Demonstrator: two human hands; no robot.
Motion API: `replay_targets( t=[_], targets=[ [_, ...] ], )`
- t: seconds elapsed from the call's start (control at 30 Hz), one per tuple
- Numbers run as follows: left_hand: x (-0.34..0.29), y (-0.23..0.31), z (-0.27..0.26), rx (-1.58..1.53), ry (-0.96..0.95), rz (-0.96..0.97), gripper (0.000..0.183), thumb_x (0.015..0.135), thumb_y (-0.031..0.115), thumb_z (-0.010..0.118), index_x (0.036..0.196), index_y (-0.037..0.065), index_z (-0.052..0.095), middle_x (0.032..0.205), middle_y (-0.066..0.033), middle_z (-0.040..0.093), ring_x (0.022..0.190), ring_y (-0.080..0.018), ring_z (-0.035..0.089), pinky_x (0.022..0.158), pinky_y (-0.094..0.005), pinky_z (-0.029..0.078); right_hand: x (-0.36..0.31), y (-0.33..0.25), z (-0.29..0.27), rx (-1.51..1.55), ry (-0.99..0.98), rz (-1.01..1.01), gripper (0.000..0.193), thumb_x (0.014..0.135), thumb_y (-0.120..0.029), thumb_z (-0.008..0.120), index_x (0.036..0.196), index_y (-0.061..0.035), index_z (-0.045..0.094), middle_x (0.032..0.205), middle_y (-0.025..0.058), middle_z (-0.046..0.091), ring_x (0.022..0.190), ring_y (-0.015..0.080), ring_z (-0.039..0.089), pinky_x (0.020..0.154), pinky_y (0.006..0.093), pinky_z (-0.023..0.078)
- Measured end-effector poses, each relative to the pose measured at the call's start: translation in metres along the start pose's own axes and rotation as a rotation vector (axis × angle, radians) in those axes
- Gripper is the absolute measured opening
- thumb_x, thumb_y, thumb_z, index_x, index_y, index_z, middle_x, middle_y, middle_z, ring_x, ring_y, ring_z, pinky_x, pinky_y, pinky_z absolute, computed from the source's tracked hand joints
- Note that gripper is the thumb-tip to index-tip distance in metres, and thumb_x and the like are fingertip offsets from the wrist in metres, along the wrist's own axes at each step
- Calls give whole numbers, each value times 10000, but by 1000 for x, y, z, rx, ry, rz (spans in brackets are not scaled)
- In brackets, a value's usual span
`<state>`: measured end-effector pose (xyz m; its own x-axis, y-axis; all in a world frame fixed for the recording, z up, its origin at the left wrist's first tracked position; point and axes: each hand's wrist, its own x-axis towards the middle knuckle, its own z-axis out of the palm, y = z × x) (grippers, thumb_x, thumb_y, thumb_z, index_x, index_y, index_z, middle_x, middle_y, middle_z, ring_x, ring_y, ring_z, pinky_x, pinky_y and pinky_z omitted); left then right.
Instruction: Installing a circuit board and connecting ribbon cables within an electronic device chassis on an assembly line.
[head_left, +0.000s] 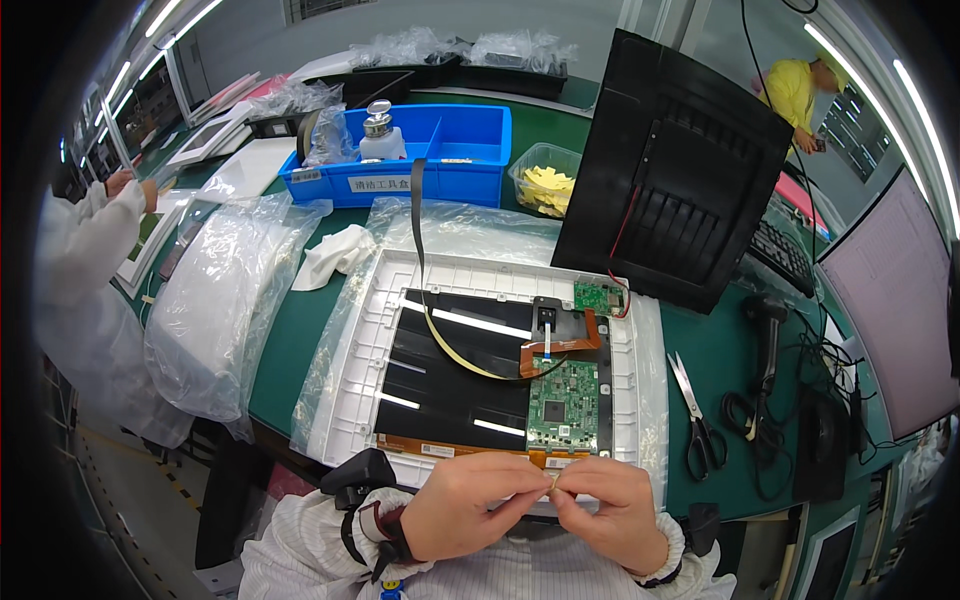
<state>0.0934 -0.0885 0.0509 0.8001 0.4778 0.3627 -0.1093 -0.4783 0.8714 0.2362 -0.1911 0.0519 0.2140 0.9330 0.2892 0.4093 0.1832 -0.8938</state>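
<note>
At the near edge of the green bench (pixel 300 330), the person's left hand (pixel 470 510) and right hand (pixel 610 510) meet fingertip to fingertip. Both are pinched together on a small pale strip of tape (pixel 553 483), held between them just below the near rim of the white display frame (pixel 370 330). The strip is too small to describe further.

The frame lies flat on a clear plastic sheet, back side up, directly beyond the hands. Inside it, a green circuit board (pixel 563 405) sits at the near right, close above the right hand. An orange flex cable (pixel 565 345) runs from it to a smaller green board (pixel 598 296) at the far right corner.

Scissors (pixel 695 415) lie to the right of the frame, well apart from the hands. A black back cover (pixel 670 170) stands upright behind. A blue bin (pixel 440 150) sits at the far side. Another person in white stands at the left.
</note>
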Motion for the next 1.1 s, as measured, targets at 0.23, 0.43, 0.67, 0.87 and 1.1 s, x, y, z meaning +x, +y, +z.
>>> replay_targets(
  t=[0.23,0.43,0.67,0.87,1.1],
  targets=[
    [0,-2,0,-14,13,17,152,711,-12,604,861,7,602,806,-107,614,705,-236,603,611,-275,489,-2,-3,-1,22,-28,62,81,741,7,585,814,35,605,769,127,598,685,218,580,618,277,463],
    [0,-1,-1,7,9,21,153,710,-13,604,862,6,603,813,-108,615,710,-238,604,613,-277,490,-2,-3,-1,13,-34,55,89,745,3,585,827,34,605,783,129,598,693,222,580,619,277,462],
    [-2,-2,1,53,21,50,149,708,-15,603,856,5,601,817,-109,615,722,-243,604,618,-280,489,-2,-2,-1,-19,-20,37,100,732,3,595,827,33,606,766,129,598,674,223,579,608,278,463],
    [-2,-2,0,38,11,24,151,707,-16,605,857,4,601,822,-109,617,721,-245,607,627,-279,491,-1,-3,0,-28,-14,39,99,724,12,598,821,31,604,762,126,597,668,224,578,601,281,464],
    [-2,-4,3,93,42,70,165,703,-14,610,867,6,603,829,-112,614,730,-243,608,632,-282,495,-1,-3,1,-75,3,-12,103,713,11,601,814,27,596,760,126,590,654,228,571,588,280,461]
  ],
)
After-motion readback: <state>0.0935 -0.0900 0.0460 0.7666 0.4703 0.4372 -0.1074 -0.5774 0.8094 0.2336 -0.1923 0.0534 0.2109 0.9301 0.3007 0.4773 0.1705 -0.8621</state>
